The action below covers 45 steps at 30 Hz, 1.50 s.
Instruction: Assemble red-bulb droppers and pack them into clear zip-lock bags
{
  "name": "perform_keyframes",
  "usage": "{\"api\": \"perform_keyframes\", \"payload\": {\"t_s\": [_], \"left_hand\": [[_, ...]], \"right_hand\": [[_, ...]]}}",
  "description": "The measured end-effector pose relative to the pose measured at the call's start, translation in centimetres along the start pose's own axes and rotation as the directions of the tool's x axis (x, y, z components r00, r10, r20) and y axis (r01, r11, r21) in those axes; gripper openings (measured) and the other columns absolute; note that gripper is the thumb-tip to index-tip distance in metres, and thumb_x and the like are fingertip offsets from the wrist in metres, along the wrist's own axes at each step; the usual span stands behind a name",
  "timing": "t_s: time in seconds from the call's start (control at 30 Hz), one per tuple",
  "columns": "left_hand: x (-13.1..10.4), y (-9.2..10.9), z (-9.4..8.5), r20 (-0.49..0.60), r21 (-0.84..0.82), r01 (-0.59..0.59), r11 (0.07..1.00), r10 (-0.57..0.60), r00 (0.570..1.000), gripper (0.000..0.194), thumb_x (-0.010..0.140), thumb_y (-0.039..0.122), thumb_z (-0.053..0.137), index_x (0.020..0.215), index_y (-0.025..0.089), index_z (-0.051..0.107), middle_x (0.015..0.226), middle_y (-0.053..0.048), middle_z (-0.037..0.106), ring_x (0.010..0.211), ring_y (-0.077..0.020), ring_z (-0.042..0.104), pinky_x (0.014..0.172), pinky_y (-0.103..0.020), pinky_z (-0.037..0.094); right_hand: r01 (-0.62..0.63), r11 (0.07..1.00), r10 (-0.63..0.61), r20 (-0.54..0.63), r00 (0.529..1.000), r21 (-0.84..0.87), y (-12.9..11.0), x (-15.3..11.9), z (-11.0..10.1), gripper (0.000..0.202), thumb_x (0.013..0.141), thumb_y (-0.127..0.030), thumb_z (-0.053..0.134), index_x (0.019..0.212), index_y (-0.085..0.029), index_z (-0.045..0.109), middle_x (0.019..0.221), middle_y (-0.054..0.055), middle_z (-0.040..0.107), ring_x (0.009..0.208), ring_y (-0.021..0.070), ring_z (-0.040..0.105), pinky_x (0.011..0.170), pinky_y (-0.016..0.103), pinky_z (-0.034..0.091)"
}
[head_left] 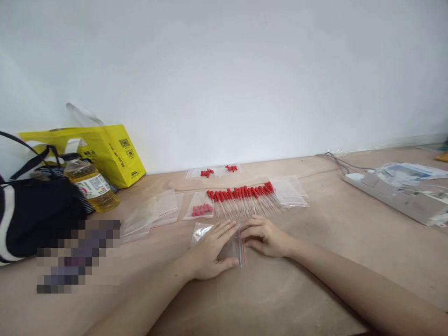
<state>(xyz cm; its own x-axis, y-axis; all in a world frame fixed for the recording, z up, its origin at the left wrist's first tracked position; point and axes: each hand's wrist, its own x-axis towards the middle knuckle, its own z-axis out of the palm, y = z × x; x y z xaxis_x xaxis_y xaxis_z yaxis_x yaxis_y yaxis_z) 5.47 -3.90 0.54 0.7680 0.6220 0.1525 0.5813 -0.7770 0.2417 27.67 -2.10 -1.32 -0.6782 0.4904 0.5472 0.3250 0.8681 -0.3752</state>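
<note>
A clear zip-lock bag [231, 247] with a red line along its right edge lies flat on the table in front of me. My left hand [213, 249] rests palm down over it, fingers stretched out and thumb apart. At the red-lined edge, the bent fingers of my right hand [266, 237] close on the bag; their tips are partly hidden. Just beyond lies a row of thin sticks with red heads [241, 192], side by side. Left of that row is a small clear bag holding red pieces [202, 210].
Clear bags are stacked at the left [154, 214] and behind the sticks [290, 191]. More red pieces [207, 173] lie near the wall. An oil bottle [93, 184], a yellow bag [105, 154] and a black bag [42, 214] occupy the left. A power strip [395, 196] sits right.
</note>
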Motion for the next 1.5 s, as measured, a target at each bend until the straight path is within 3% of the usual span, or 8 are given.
{"api": "perform_keyframes", "payload": {"t_s": [0.13,0.43,0.8,0.9,1.07,1.27,1.37,1.5], "left_hand": [[0.0,-0.5,0.9,0.024,-0.009,0.017,1.000,-0.017,1.000,0.063,0.083,0.045,0.041,0.136,0.020,0.016,0.139,-0.009,0.029,0.127,-0.0235,0.024,0.103,-0.047,0.023],[-0.1,-0.2,0.8,0.045,-0.036,0.089,0.995,-0.087,0.995,0.062,0.083,0.046,0.040,0.134,0.016,0.023,0.138,-0.012,0.030,0.127,-0.0240,0.025,0.104,-0.048,0.023],[0.0,0.2,0.6,0.059,-0.079,0.150,0.986,-0.145,0.988,0.061,0.082,0.047,0.039,0.133,0.017,0.024,0.139,-0.009,0.028,0.128,-0.0226,0.023,0.106,-0.044,0.019],[-0.1,0.7,0.1,0.079,-0.083,0.174,0.981,-0.168,0.983,0.060,0.083,0.046,0.038,0.134,0.017,0.022,0.139,-0.010,0.027,0.128,-0.0229,0.023,0.105,-0.045,0.021],[-0.6,0.9,-1.9,0.073,-0.050,0.254,0.966,-0.250,0.965,0.073,0.076,0.049,0.049,0.135,0.018,0.019,0.138,-0.011,0.030,0.125,-0.0265,0.028,0.100,-0.046,0.028],[-1.6,-0.7,-4.5,0.104,0.045,0.280,0.959,-0.283,0.954,0.074,0.062,0.053,0.062,0.125,0.021,0.040,0.128,-0.010,0.045,0.116,-0.0290,0.041,0.096,-0.045,0.033],[-1.4,-0.6,-4.5,0.131,0.045,0.287,0.957,-0.291,0.948,0.084,0.057,0.058,0.063,0.128,0.020,0.036,0.134,-0.012,0.037,0.121,-0.0324,0.034,0.098,-0.049,0.029],[-0.9,0.1,-2.9,0.098,-0.017,0.273,0.962,-0.271,0.958,0.088,0.061,0.058,0.060,0.133,0.019,0.026,0.137,-0.012,0.031,0.125,-0.0321,0.027,0.101,-0.050,0.023]], "right_hand": [[-0.073,0.996,0.073,-0.014,0.997,-0.042,0.3,-0.5,-0.8,0.008,0.074,-0.023,0.060,0.079,-0.018,0.063,0.077,0.003,0.060,0.074,0.0139,0.053,0.070,0.030,0.041],[-0.028,0.999,0.031,0.069,0.997,-0.047,0.0,-0.2,-0.4,0.015,0.078,-0.025,0.055,0.088,-0.019,0.065,0.082,0.004,0.060,0.080,0.0143,0.051,0.074,0.031,0.039],[0.101,0.994,-0.110,0.287,0.952,0.044,-0.8,-0.1,-0.1,0.043,0.073,-0.042,0.056,0.107,-0.015,0.056,0.108,0.008,0.056,0.105,0.0192,0.046,0.095,0.036,0.029],[0.106,0.993,-0.114,0.328,0.938,0.042,-1.0,0.0,-0.3,0.050,0.070,-0.045,0.058,0.111,-0.016,0.054,0.118,0.008,0.051,0.112,0.0203,0.042,0.098,0.037,0.022],[0.080,0.996,-0.087,0.388,0.918,0.034,-1.1,0.3,-1.1,0.053,0.066,-0.048,0.061,0.113,-0.023,0.055,0.139,0.008,0.026,0.119,0.0247,0.035,0.098,0.040,0.019],[0.047,0.996,-0.073,0.405,0.911,0.073,-0.8,0.3,-1.2,0.051,0.065,-0.046,0.064,0.113,-0.028,0.055,0.141,0.005,0.020,0.119,0.0234,0.036,0.098,0.037,0.020],[0.033,0.996,-0.064,0.379,0.923,0.088,-0.6,0.4,-1.0,0.046,0.065,-0.045,0.065,0.108,-0.027,0.059,0.141,0.004,0.021,0.118,0.0226,0.037,0.097,0.036,0.021],[0.028,0.993,-0.069,0.368,0.927,0.115,-0.3,0.5,-0.8,0.038,0.065,-0.045,0.064,0.098,-0.026,0.064,0.139,0.004,0.027,0.116,0.0215,0.039,0.097,0.036,0.022]]}}
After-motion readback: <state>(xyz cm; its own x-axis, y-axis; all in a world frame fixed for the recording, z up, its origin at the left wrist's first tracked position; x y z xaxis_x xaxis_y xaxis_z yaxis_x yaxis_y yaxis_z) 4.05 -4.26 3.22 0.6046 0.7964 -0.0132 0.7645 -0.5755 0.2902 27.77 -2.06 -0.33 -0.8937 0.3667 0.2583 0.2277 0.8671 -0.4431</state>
